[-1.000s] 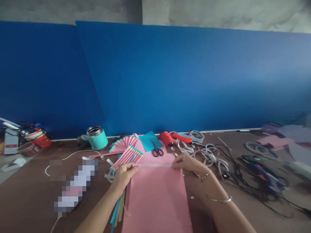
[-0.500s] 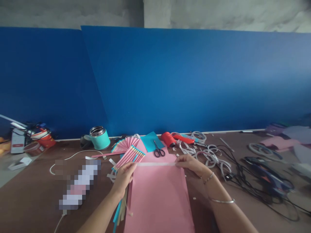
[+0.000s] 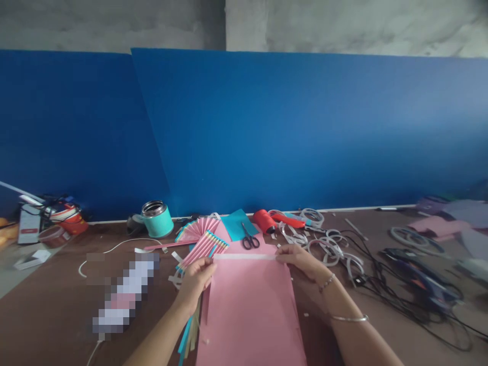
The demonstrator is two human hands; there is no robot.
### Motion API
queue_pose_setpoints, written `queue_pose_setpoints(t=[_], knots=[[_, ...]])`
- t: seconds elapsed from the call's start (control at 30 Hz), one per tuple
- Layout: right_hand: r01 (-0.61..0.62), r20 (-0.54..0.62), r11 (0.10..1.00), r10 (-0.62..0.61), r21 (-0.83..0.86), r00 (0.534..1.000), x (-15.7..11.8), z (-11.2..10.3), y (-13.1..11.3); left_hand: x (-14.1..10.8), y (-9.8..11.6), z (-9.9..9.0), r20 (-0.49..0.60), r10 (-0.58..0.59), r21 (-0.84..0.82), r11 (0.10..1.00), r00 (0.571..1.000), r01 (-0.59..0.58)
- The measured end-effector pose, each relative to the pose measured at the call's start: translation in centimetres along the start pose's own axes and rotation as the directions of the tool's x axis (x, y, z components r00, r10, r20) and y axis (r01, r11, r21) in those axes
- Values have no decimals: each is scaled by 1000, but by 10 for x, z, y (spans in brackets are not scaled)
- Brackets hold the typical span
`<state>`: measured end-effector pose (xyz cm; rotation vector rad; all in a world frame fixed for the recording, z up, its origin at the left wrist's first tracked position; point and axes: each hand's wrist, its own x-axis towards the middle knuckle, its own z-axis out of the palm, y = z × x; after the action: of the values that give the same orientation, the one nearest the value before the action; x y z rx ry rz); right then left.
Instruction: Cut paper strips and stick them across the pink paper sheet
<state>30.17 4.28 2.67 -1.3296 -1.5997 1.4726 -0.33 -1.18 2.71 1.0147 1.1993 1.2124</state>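
Note:
A large pink paper sheet (image 3: 251, 310) lies in front of me, with a white strip (image 3: 244, 257) along its far edge. My left hand (image 3: 196, 282) pinches the sheet's far left corner between thumb and fingers. At the far right corner, my right hand (image 3: 299, 262) grips the paper the same way. Beyond the strip, black-handled scissors (image 3: 250, 242) rest on pink and teal paper (image 3: 238, 223). Pleated pink paper (image 3: 202, 249) with teal edges sits just past my left hand. Narrow teal and olive strips (image 3: 188, 333) show beside the sheet's left side.
A teal metal cup (image 3: 158, 221) stands at the back left, near a white cable. A red thread spool (image 3: 264, 221) and white tape coils (image 3: 331, 249) lie behind my right hand. Black cords and a dark tool (image 3: 423, 277) occupy the right. A blue partition (image 3: 285, 132) borders the table's back.
The view has tilted up slightly, so things appear a little lower. Both hands keep hold of the sheet's far corners, with hardly any movement.

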Motion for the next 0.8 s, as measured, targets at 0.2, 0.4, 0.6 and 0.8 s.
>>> queue_pose_setpoints(t=[0.2, 0.4, 0.6, 0.8], knots=[[38, -88, 996, -45, -81, 995, 2, -4, 8, 2, -5, 0, -9, 13, 16, 1000, 1000, -13], [82, -498, 933, -260, -351, 827, 8, -1, 1, -2, -5, 3, -27, -10, 49, 999, 1000, 12], [432, -236, 624, -707, -651, 666, -2, 83, -30, -7, -10, 13, 42, 118, 173, 977, 992, -124], [491, -72, 460, -779, -740, 622, -15, 139, -39, -15, -6, 22, 106, 260, 239, 930, 960, -278]])
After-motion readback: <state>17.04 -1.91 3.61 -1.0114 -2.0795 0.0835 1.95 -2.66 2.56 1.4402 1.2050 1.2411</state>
